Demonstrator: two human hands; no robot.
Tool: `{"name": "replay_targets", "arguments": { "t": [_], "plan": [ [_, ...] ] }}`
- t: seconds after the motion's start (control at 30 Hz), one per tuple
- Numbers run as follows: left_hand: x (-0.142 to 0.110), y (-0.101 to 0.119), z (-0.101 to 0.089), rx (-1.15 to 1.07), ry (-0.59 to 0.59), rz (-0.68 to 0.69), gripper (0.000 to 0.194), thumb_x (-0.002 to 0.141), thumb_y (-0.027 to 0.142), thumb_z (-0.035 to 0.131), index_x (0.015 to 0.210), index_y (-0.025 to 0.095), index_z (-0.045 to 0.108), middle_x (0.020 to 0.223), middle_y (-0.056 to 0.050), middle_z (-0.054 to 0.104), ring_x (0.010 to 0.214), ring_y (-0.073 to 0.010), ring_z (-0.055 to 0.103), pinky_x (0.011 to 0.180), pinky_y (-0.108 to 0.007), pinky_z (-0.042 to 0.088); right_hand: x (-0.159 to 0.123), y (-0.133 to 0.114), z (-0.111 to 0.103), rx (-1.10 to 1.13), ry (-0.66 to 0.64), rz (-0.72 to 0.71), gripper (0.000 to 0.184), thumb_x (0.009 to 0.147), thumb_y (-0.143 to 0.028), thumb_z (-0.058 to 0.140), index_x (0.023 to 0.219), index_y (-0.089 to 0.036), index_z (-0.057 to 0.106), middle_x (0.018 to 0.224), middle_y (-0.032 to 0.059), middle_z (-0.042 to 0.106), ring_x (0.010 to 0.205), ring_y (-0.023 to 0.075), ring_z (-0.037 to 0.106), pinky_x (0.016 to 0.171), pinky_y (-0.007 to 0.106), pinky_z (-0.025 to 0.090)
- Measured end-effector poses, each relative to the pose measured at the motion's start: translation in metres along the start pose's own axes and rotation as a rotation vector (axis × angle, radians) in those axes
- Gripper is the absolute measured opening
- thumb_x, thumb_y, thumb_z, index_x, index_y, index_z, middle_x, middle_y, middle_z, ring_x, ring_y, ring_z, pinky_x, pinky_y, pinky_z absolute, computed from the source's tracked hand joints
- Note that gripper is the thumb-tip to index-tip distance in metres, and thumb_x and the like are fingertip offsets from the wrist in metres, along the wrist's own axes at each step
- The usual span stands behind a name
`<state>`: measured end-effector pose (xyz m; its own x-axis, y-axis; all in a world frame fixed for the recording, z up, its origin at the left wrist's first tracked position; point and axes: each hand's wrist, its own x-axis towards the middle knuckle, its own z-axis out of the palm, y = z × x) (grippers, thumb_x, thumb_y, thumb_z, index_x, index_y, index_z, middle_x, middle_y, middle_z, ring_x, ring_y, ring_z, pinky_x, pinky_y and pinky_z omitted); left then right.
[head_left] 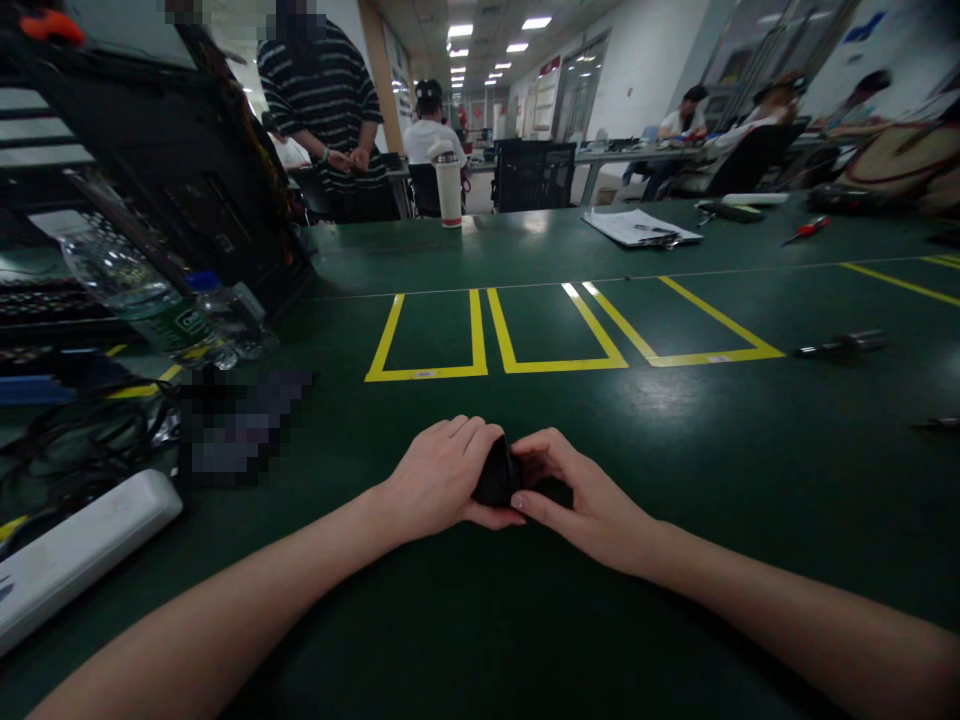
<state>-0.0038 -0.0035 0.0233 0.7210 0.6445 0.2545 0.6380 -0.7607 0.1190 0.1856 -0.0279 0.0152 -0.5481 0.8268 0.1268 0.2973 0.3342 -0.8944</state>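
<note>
Between my two hands is a small black rounded object [496, 476], held low over the green table [465, 610]; its kind is hard to make out. My left hand [446, 470] wraps around its left side, with the thumb under the near edge. On the other side, my right hand [581, 495] grips the rim with thumb and fingertips. Much of the object is hidden behind my fingers.
Yellow tape [450, 375] marks several outlines beyond my hands. To the left are a white power strip [90, 550], black cables [82, 430] and plastic bottles [225, 310]. A screwdriver [844, 345], clipboard [637, 228] and cup [449, 190] lie or stand farther off; people are behind.
</note>
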Motion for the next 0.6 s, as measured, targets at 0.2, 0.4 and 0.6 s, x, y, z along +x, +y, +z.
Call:
{"name": "replay_targets", "arguments": {
  "t": [0.2,0.4,0.6],
  "plan": [
    [-0.0008,-0.0016,0.0013,-0.007,-0.006,0.007,0.07,0.063,0.071,0.046,0.101,0.012,0.044,0.086,-0.005,0.052,0.071,-0.0174,0.05,0.062,-0.03,0.042,-0.0007,-0.0007,-0.0016,-0.033,-0.022,-0.009,0.033,0.077,-0.02,0.056,0.106,-0.023,0.042,0.107,0.0051,0.046,0.095,0.019,0.05,0.081,0.039,0.048],
    [-0.0003,-0.0018,0.0009,-0.006,-0.006,0.0,0.068,0.064,0.071,0.044,0.099,0.013,0.045,0.084,-0.004,0.052,0.071,-0.0176,0.051,0.061,-0.03,0.042,-0.0013,0.0015,-0.0008,-0.04,-0.006,-0.049,0.03,0.077,-0.021,0.055,0.105,-0.024,0.042,0.104,0.0044,0.047,0.093,0.0185,0.05,0.078,0.038,0.048],
    [-0.0006,-0.0014,0.0008,0.0,0.0,0.009,0.066,0.065,0.069,0.046,0.099,0.013,0.045,0.084,-0.004,0.052,0.071,-0.0175,0.051,0.062,-0.03,0.042,-0.0003,-0.0008,0.0003,-0.002,0.014,0.009,0.031,0.078,-0.021,0.055,0.106,-0.022,0.04,0.102,0.0044,0.05,0.092,0.0175,0.052,0.08,0.037,0.048]
  ]
}}
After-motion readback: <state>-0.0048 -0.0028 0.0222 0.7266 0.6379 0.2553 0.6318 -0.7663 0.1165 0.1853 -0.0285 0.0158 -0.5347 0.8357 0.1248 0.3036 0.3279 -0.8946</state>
